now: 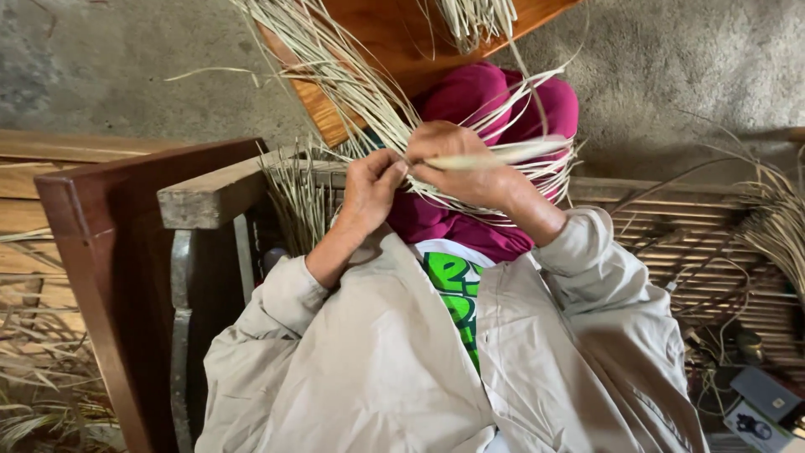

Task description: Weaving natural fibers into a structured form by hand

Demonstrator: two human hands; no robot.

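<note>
Both hands on straw strands over the lap.
Left hand (373, 180) and right hand (457, 164) fingers pinch pale strands (360, 92); wooden bench (214, 193) just beside.

Both arms bent at elbows, forearms angled up & inward so hands meet in front of the chest, over the magenta lap (470, 222). Sleeves pale grey, pushed back off wrists. Left hand (371, 186) sits just left of lap centre, back of hand to camera, fingers (392, 170) curled in, tips pinched. Right hand (457, 164) a bit higher, touching left hand at fingertips, knuckles up, fingers folded under in closed grip. Right wrist cocked down toward right side of lap.
</note>
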